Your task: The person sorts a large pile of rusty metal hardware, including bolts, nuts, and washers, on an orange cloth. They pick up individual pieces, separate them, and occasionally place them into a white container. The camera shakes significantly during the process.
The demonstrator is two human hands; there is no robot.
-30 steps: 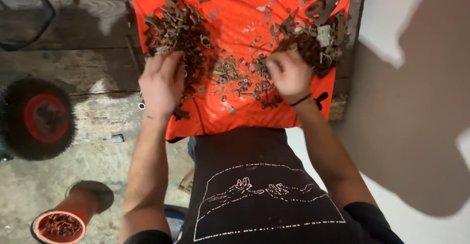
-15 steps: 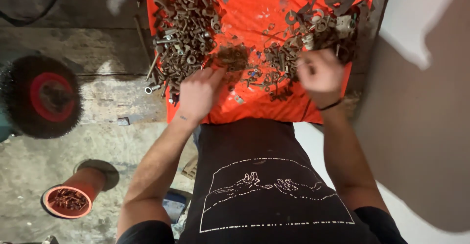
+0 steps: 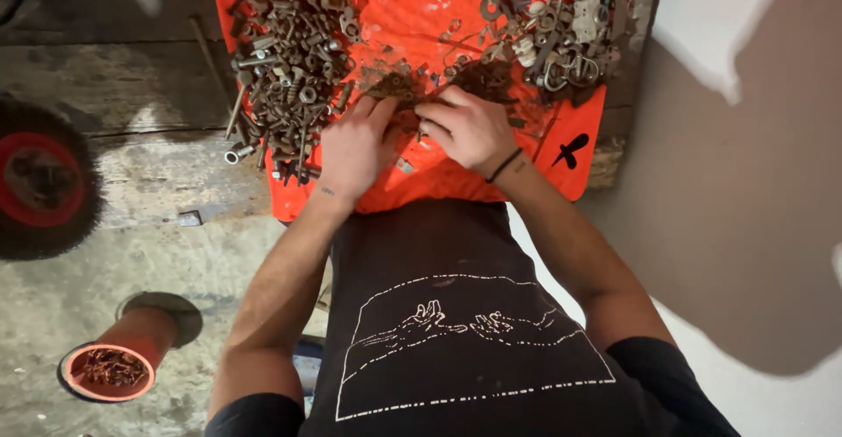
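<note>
Resting side by side on an orange cloth (image 3: 438, 16), left hand (image 3: 355, 147) and right hand (image 3: 469, 125) pressed together, fingers curled over a small heap of rusty bits (image 3: 399, 86), larger pile of rusty bolts (image 3: 294, 51) seen just left.

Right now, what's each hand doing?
Left hand: flat on small rusty parts, grip cannot be told.
Right hand: curled over the same parts, hold unclear.

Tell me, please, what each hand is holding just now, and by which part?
It cannot be told: left hand and right hand rest fingertips-first on the small rusty pile, which hides any grip.
</note>
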